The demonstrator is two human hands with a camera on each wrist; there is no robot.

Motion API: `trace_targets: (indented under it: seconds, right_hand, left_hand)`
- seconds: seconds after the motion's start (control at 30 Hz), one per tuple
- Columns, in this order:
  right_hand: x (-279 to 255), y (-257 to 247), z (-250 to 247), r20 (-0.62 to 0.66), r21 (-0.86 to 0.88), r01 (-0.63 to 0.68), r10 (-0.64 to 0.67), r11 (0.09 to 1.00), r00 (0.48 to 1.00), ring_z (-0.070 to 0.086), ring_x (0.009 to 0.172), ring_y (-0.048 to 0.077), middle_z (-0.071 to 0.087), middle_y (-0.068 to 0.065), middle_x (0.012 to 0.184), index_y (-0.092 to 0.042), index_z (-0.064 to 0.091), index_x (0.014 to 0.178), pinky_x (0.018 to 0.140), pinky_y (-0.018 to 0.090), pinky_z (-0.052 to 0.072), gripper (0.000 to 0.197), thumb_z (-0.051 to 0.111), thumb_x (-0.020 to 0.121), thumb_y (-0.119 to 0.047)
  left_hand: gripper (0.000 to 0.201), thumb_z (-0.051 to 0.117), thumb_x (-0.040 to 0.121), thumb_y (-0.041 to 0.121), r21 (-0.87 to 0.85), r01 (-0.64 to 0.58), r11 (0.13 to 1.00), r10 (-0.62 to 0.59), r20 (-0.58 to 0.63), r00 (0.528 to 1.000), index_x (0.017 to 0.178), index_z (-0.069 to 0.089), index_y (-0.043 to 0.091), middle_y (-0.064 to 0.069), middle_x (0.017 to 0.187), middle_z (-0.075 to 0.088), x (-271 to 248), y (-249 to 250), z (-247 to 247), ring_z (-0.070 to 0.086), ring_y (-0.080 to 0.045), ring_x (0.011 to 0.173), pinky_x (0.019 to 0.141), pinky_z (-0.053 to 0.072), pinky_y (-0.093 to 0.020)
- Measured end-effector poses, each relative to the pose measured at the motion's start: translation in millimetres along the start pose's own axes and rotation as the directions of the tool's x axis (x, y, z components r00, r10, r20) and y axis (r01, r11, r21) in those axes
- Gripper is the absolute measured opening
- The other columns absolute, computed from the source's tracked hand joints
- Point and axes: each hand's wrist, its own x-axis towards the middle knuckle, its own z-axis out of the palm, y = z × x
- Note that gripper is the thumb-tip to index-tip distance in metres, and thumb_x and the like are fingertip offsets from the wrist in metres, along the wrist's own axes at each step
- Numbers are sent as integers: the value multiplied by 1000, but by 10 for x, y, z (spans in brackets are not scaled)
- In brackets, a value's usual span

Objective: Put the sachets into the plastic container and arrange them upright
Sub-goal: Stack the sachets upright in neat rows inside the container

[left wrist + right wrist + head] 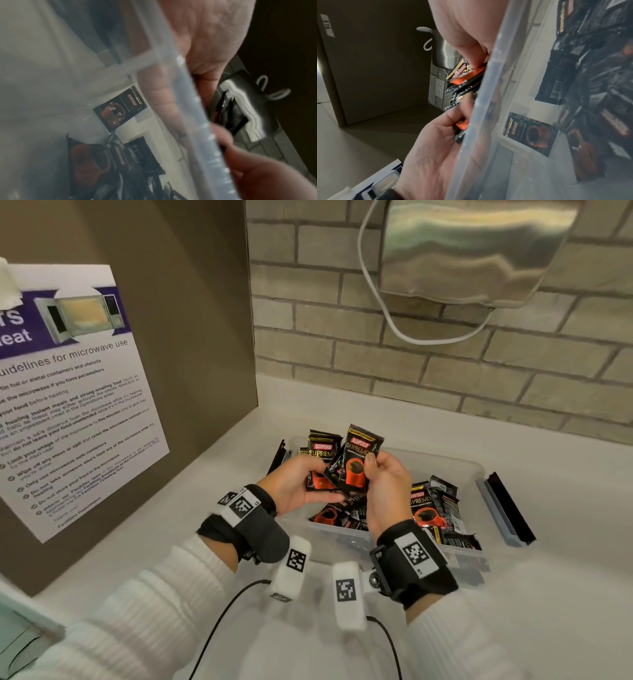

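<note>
Nearest in the head view, two white knitted sleeves (147, 604) end in black wrist straps carrying white tagged camera blocks, with thin black cables trailing toward the near edge of the white countertop (548, 621). Just beyond the wrists, the clear rectangular plastic container (394, 553) sits open on the counter, its blue-grey and black latch (507, 508) folded out on the right side. Inside it, black and orange coffee sachets (433, 513) lie loosely piled toward the right, some flat and some leaning; through the clear wall the right wrist view shows one sachet (529, 134) lying flat on the floor apart from the pile. Above the container's left half the two hands meet: the left hand (294, 484) curls around a small bunch of sachets (320, 470), and the right hand (388, 484) pinches the front sachet (359, 460) of that bunch between thumb and fingers, holding it upright with its printed face toward the camera. Far behind, a grey brick wall (342, 320) carries a brushed metal dispenser (472, 251) with a looping white cable (380, 306), and to the left a brown panel (191, 302) bears a white microwave-guidelines poster (78, 412)
</note>
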Motion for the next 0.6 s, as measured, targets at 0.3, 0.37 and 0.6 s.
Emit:
trace_targets:
  seconds: [0.3,0.37,0.6]
  right_hand:
    - [19,6,17,8,-64,-21,22,998,1000,63,83,19,67,8,89,-9,59,92,78,34,52,15,45,96,-8]
    - [17,7,34,9,-108,16,-15,994,1000,63,84,19,67,8,91,-12,59,93,78,33,51,15,45,96,-8]
    - [-46,-22,65,84,-210,77,-61,975,995,65,78,11,67,1,86,-20,57,90,52,16,50,19,42,98,-11]
  left_hand:
    - [42,42,91,52,138,-35,990,33,19,999,114,58,21,-9,115,65,-49,19,38,65,-19,100,72,59,-27]
    - [52,37,88,60,163,25,986,-33,45,998,115,58,20,-9,107,68,-58,23,44,67,-19,93,68,59,-28]
    - [67,20,84,69,148,89,985,-110,136,985,112,59,22,-13,103,69,-69,15,57,68,-23,90,68,59,-32]
